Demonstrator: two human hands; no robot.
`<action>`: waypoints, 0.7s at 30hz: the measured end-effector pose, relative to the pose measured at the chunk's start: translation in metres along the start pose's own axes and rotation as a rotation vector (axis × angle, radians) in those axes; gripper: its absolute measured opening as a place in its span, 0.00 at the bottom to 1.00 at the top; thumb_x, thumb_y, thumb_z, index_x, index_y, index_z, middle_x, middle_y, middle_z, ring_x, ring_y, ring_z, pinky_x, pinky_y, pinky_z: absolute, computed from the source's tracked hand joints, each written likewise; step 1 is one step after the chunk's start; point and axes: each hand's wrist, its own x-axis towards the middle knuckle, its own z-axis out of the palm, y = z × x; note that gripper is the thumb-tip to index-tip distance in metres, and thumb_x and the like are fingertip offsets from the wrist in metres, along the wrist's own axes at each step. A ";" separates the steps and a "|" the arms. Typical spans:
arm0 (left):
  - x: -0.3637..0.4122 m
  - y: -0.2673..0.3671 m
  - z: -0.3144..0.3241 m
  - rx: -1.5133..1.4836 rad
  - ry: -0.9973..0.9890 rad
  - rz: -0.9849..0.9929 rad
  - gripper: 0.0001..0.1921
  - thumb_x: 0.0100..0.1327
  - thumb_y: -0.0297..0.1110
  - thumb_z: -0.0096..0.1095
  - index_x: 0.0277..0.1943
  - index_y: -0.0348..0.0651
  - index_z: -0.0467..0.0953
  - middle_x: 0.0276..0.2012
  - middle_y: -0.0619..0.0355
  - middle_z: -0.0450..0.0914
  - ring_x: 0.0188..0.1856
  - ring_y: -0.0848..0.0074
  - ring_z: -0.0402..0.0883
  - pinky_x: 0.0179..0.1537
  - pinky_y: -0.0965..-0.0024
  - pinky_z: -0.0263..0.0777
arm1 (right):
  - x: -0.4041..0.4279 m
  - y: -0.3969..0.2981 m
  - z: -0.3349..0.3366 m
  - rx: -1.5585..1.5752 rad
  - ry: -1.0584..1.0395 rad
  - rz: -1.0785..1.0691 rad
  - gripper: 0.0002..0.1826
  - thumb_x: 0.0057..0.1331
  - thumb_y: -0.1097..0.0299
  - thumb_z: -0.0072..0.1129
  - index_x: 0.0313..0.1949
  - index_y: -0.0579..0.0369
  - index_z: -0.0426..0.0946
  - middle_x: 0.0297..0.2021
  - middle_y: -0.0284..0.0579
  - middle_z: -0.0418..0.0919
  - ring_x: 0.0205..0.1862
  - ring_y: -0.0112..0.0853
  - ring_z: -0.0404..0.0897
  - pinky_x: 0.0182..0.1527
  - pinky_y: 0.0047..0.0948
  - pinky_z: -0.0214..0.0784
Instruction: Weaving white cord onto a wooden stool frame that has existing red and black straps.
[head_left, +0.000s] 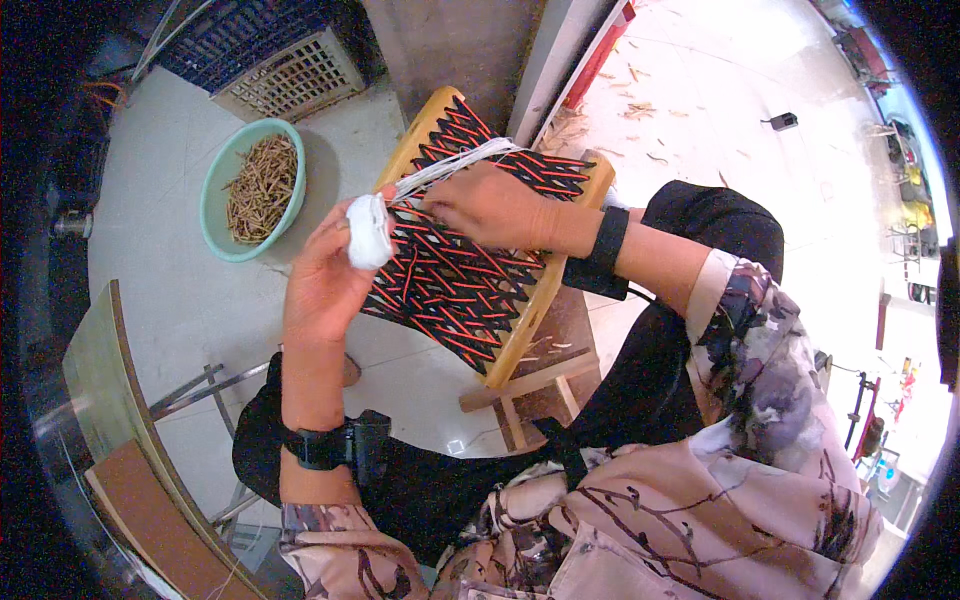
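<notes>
My left hand (330, 262) is raised at the left of a folding stool seat woven of black and red cord (450, 277) on two wooden rails (536, 315). One of its fingers or its thumb is wrapped in white cloth or tape (368, 232). A bundle of thin white strings (457, 163) runs from its fingertips to the upper right across the seat. My right hand (487, 206) is over the seat just below the strings, fingers bent; whether it grips a string is hidden.
A light green plastic basin (300, 195) with many short brown stick-like pieces stands on the floor at left. Plastic crates (289, 79) stand behind it. A wooden frame (525, 382) lies below the seat. Scraps (637, 111) litter the floor beyond a wall edge. Curved boards (127, 375) stand at lower left.
</notes>
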 end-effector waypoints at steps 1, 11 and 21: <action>0.005 -0.005 0.000 -0.067 -0.081 0.005 0.22 0.50 0.27 0.52 0.49 0.32 0.60 0.48 0.46 0.65 0.44 0.63 0.70 0.42 0.66 0.69 | -0.003 0.009 -0.003 -0.006 -0.003 0.001 0.07 0.52 0.69 0.49 0.31 0.55 0.70 0.22 0.50 0.70 0.26 0.44 0.70 0.31 0.38 0.62; 0.015 -0.042 0.029 0.111 -0.075 -0.127 0.19 0.50 0.28 0.53 0.46 0.33 0.64 0.39 0.53 0.72 0.40 0.72 0.73 0.43 0.71 0.68 | -0.043 0.121 -0.062 -0.147 -0.126 0.693 0.21 0.57 0.51 0.45 0.32 0.61 0.71 0.28 0.54 0.73 0.34 0.44 0.73 0.37 0.38 0.64; 0.053 -0.087 0.044 0.024 -0.089 -0.224 0.13 0.51 0.24 0.49 0.42 0.34 0.66 0.39 0.52 0.73 0.40 0.69 0.74 0.44 0.67 0.68 | -0.116 0.156 -0.087 0.284 -0.236 1.258 0.27 0.53 0.45 0.47 0.45 0.50 0.70 0.40 0.42 0.72 0.41 0.36 0.71 0.44 0.35 0.63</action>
